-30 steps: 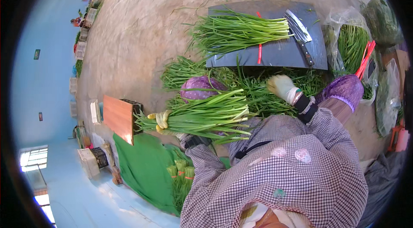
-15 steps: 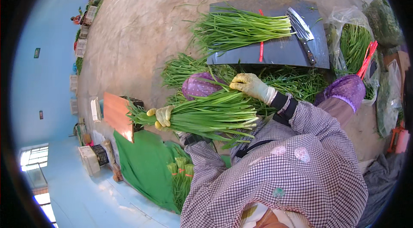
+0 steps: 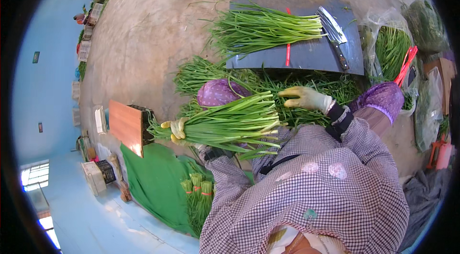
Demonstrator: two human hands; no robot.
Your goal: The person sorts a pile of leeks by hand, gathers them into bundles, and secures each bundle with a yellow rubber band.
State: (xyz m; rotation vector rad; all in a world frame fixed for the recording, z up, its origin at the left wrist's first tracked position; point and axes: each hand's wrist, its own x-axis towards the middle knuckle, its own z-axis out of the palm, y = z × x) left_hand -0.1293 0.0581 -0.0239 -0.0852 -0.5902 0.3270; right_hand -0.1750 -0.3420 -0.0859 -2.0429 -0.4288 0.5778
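In yellowed work gloves, my left hand [image 3: 177,129] is wrapped round the leafy end of a bunch of garlic chives [image 3: 230,127]. The pale cut ends fan out to the right, across my lap. Just right of those stem ends is my right hand [image 3: 306,98], its fingers stretched out and apart with nothing visible in them. Beyond my knees, a second pile of garlic chives [image 3: 268,29] lies on a dark board [image 3: 258,60], over a red strip [image 3: 288,55]. A broad-bladed knife [image 3: 334,31] rests at the pile's pale ends.
Loose chives [image 3: 199,74] lie between my knees and under the board's near edge. A plastic bag of chives [image 3: 393,48] stands at the right; red ties [image 3: 407,65] lie over my right knee. Banded bunches [image 3: 199,191] sit on a green cloth [image 3: 153,182] at lower left.
My right hand has left the top of the held bunch and moved right, its fingers straightening. The bunch's stem ends have lifted a little. My left hand keeps its grip.
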